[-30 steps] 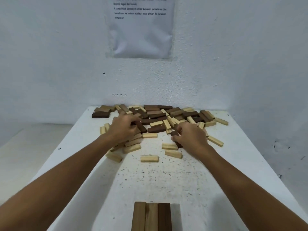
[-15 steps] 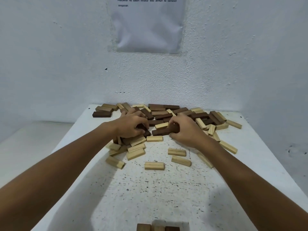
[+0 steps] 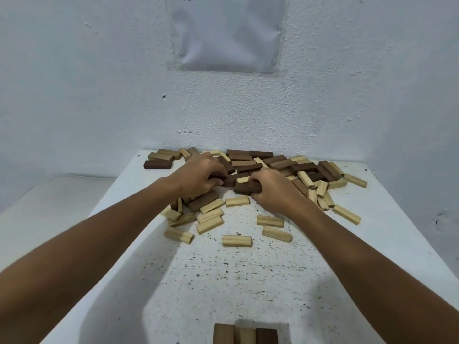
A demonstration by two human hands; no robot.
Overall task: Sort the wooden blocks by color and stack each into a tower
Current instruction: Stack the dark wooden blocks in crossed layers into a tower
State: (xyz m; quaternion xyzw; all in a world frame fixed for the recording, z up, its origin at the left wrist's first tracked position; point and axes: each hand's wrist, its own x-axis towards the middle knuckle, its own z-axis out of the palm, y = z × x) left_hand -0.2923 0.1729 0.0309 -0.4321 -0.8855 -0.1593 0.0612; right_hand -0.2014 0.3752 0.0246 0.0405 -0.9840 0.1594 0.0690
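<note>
I see the pile of wooden blocks [image 3: 260, 170] spread along the far end of the white table [image 3: 223, 281], against the wall; dark, mid-brown and pale pieces lie mixed in it, and pale blocks have spilled toward me from the pile's near edge. The right hand [image 3: 275, 192] has its fingers curled round a dark block [image 3: 244, 187] at the pile's near edge; half a second ago the same hand gripped a dark block a little deeper in the pile, so it has drawn slightly toward me. The left hand [image 3: 198, 178] stays on the pile's left side, fingers curled down among dark blocks; I cannot tell whether it actually holds one. Nearer to me than the pile, at the table's near edge, three blocks [image 3: 246, 334] stand side by side, mid-brown, pale and dark; more of them shows than before. On the wall above the pile hangs a sheet of paper [image 3: 228, 33].
</note>
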